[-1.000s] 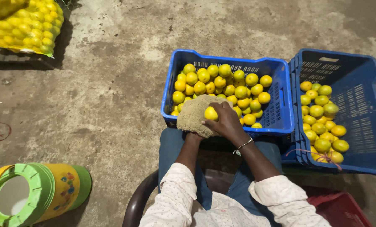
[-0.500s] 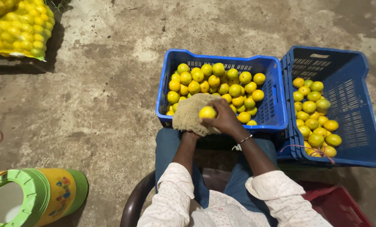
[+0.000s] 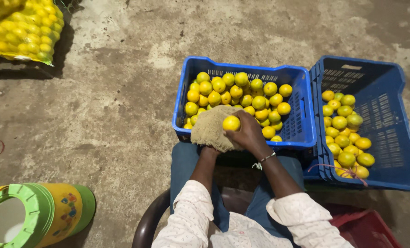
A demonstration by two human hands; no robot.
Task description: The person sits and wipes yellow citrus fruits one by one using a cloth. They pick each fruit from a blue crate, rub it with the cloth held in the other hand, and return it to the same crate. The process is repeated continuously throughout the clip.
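My right hand (image 3: 249, 134) grips a yellow fruit (image 3: 231, 123) and presses it against a coarse tan cloth (image 3: 209, 128). My left hand is under that cloth, almost wholly hidden, holding it over the near rim of a blue crate (image 3: 306, 124). This crate in front of my knees is full of several yellow-green round fruits (image 3: 241, 98). A second blue crate (image 3: 388, 119), tilted to the right, holds several more fruits (image 3: 345, 133).
A net sack of yellow fruit (image 3: 23, 30) lies at the far left on the concrete floor. A stack of yellow and green plastic rings (image 3: 35, 216) sits at the near left. A red crate (image 3: 370, 227) is by my right side. I sit on a dark chair (image 3: 147, 220).
The fruit has turned slightly in my right hand against the cloth. Both hands stay at the crate's near rim; the view has shifted a little.
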